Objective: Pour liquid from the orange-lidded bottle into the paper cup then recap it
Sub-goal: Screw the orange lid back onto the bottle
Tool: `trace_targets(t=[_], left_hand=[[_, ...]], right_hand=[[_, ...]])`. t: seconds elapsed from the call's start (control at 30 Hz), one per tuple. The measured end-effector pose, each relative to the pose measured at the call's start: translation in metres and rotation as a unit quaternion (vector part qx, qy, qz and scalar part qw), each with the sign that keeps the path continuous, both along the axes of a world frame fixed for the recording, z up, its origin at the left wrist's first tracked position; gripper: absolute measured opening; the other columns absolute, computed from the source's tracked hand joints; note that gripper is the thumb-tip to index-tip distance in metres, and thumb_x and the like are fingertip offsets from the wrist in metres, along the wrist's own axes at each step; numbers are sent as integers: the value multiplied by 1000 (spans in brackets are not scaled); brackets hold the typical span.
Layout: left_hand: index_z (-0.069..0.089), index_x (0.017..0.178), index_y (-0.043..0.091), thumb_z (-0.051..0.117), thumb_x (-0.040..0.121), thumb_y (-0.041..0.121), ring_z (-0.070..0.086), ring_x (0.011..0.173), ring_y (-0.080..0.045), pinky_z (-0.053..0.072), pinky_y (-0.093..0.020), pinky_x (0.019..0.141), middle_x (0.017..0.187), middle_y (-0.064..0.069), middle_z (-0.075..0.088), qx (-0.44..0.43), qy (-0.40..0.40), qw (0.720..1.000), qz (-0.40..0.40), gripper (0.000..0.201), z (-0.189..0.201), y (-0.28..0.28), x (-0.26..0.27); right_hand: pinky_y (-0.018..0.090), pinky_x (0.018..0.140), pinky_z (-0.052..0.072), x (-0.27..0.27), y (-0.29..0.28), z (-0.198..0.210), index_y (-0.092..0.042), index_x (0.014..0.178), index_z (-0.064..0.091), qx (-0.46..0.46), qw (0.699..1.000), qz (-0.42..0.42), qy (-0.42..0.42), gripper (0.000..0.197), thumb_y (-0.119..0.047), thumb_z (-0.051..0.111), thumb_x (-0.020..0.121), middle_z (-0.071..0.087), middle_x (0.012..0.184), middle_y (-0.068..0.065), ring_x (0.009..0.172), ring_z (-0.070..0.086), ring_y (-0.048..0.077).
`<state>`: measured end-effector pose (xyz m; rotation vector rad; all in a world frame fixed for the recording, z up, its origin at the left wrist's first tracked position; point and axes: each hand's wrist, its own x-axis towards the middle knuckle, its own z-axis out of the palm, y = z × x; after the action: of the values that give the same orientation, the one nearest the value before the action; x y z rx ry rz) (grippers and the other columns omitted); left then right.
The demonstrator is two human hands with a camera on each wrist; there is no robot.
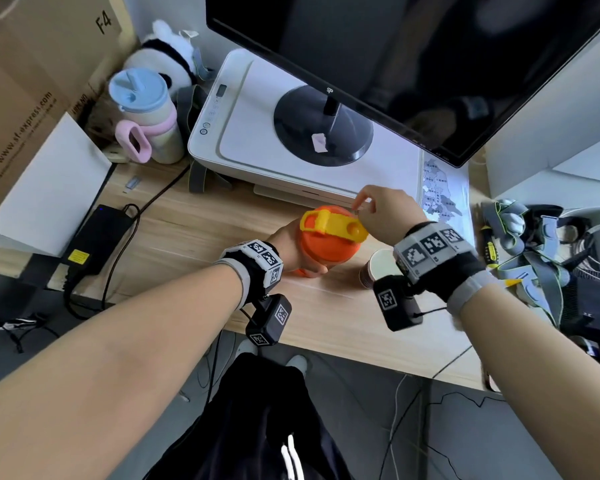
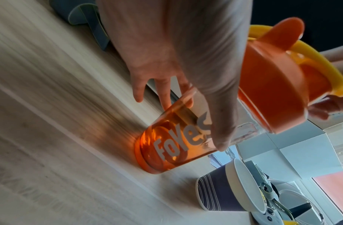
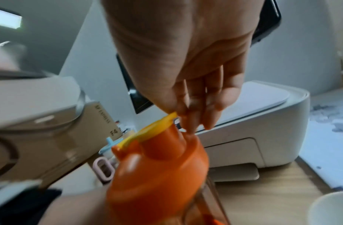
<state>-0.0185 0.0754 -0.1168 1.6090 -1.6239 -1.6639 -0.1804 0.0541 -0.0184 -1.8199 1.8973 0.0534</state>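
Note:
The bottle (image 1: 321, 252) stands on the wooden desk (image 1: 187, 230), clear orange with grey lettering (image 2: 176, 146) and an orange lid (image 2: 273, 85). A yellow flip cap (image 1: 336, 225) lies across the lid. My left hand (image 1: 290, 245) grips the bottle's body from the left, thumb and fingers wrapped round it (image 2: 186, 60). My right hand (image 1: 381, 209) hovers over the lid's right side, its curled fingertips (image 3: 188, 121) pinching the tip of the yellow flip cap (image 3: 163, 123). The dark striped paper cup (image 1: 378, 268) stands upright just right of the bottle (image 2: 220, 193), partly hidden by my right wrist.
A white printer (image 1: 257, 157) with a monitor stand on it sits right behind the bottle. A pastel cup with a blue lid (image 1: 142, 109) and a cardboard box stand at back left. A black power adapter (image 1: 97, 237) lies left. Grey straps (image 1: 534, 244) are piled at right.

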Motion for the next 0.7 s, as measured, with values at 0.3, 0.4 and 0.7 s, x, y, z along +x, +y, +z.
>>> trace_targets(t=[0.3, 0.4, 0.7], left_hand=[[55, 117, 23, 87, 44, 15, 60, 110, -26, 48, -46, 99, 115, -4, 67, 4, -8, 1000, -28, 80, 1, -5, 1], [56, 114, 21, 86, 51, 3, 62, 99, -19, 50, -35, 90, 108, 0, 67, 21, -1, 999, -28, 72, -2, -6, 1], [53, 118, 26, 89, 46, 13, 63, 102, -20, 53, -32, 85, 111, 2, 69, -1, -4, 1000, 13, 82, -7, 0, 0]], right_hand=[[32, 70, 42, -2, 21, 17, -18, 110, 53, 15, 983, 158, 97, 45, -53, 56, 83, 68, 94, 5, 88, 59, 27], [33, 64, 34, 12, 22, 9, -9, 104, 55, -64, 963, 186, 185, 58, -62, 48, 83, 69, 98, 11, 92, 62, 33], [33, 62, 33, 24, 37, -2, -5, 107, 57, -103, 969, 113, 192, 62, -62, 42, 86, 69, 100, 14, 96, 63, 35]])
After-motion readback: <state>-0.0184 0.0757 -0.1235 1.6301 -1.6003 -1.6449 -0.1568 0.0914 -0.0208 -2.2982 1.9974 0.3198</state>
